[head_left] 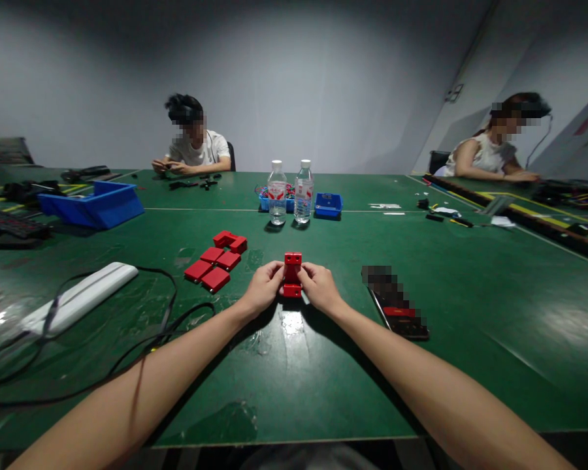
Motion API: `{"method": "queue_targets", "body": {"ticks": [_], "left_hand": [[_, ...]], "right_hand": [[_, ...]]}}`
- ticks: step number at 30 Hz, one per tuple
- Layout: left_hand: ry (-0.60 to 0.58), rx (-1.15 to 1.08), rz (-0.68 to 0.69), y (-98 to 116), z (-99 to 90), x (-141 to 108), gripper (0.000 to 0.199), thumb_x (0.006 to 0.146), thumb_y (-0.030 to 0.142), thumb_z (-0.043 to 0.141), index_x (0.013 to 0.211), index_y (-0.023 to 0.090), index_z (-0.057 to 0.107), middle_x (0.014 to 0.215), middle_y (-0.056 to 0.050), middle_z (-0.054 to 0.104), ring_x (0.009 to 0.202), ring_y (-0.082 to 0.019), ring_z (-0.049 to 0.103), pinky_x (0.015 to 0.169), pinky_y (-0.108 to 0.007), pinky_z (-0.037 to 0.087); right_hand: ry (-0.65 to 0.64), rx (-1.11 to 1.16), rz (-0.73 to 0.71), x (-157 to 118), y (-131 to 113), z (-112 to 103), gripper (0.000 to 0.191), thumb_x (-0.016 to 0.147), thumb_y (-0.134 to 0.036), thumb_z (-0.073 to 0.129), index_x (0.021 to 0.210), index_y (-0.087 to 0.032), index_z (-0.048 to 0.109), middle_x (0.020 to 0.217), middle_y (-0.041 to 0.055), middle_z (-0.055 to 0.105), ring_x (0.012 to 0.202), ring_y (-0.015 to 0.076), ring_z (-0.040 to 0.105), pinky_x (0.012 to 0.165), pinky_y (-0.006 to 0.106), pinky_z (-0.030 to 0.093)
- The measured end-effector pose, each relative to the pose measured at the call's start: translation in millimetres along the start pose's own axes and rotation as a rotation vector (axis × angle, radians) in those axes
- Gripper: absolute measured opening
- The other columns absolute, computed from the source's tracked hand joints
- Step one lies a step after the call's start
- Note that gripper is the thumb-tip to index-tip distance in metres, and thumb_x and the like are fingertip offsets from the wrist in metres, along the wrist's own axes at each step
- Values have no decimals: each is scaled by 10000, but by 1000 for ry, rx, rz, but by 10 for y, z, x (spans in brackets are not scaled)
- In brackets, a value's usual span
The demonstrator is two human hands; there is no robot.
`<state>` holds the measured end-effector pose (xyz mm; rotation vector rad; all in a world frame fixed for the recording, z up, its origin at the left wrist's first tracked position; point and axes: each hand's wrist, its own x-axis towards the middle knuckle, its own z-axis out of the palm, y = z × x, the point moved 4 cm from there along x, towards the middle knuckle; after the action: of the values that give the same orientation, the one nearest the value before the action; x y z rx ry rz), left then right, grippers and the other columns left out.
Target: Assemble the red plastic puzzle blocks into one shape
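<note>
Between my two hands stands a red U-shaped block (293, 273), with small dark holes in its top end. My left hand (265, 284) pinches its left side, and my right hand (320, 284) grips the right side. The fingers behind the block are partly hidden. Left of my left hand, several flat red blocks (215, 280) lie side by side on the green table (323, 391). At the far end of that group is another red U-shaped block (230, 240).
A phone (396, 303) lies right of my hands. Two water bottles (277, 196) stand ahead, near a small blue tray (328, 205). On the left are a white power strip (85, 297) with black cables and a blue bin (95, 203). Two people (200, 147) sit across the table.
</note>
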<state>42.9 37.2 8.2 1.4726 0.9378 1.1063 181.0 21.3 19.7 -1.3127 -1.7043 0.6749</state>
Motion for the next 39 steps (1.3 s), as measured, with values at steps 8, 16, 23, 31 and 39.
{"method": "queue_targets", "body": {"ticks": [8, 16, 23, 31, 39], "left_hand": [[18, 6, -4, 3, -11, 6, 414, 749, 519, 629, 869, 123, 650, 761, -41, 655, 675, -142, 575, 619, -233, 455], [3, -5, 4, 5, -1, 6, 415, 748, 530, 620, 862, 131, 640, 683, -19, 618, 663, -145, 571, 597, -231, 446], [6, 1, -10, 10, 9, 0, 414, 761, 524, 604, 874, 127, 628, 707, -21, 619, 648, -133, 556, 591, -228, 437], [17, 41, 4, -5, -10, 5, 361, 798, 459, 578, 901, 117, 634, 820, -51, 664, 724, -148, 589, 693, -249, 467], [15, 58, 6, -21, -14, 10, 377, 797, 461, 569, 917, 111, 640, 757, -32, 652, 631, -124, 565, 592, -225, 449]], "right_hand": [[-8, -41, -47, -18, -8, 11, 297, 905, -287, 421, 904, -155, 688, 858, 68, 720, 737, 163, 622, 682, 246, 421], [-10, -24, -35, -31, -13, 13, 287, 912, -285, 415, 923, -153, 670, 873, 75, 714, 749, 167, 623, 693, 253, 427], [0, -26, -40, -39, -26, 13, 285, 908, -277, 413, 926, -154, 669, 869, 76, 712, 757, 173, 630, 708, 259, 437], [2, -35, -43, -39, -26, 14, 288, 910, -266, 412, 930, -140, 671, 876, 86, 710, 760, 174, 631, 707, 260, 433], [-2, -50, -59, -25, 13, 33, 268, 909, -262, 420, 942, -163, 667, 883, 70, 718, 762, 170, 636, 705, 257, 440]]}}
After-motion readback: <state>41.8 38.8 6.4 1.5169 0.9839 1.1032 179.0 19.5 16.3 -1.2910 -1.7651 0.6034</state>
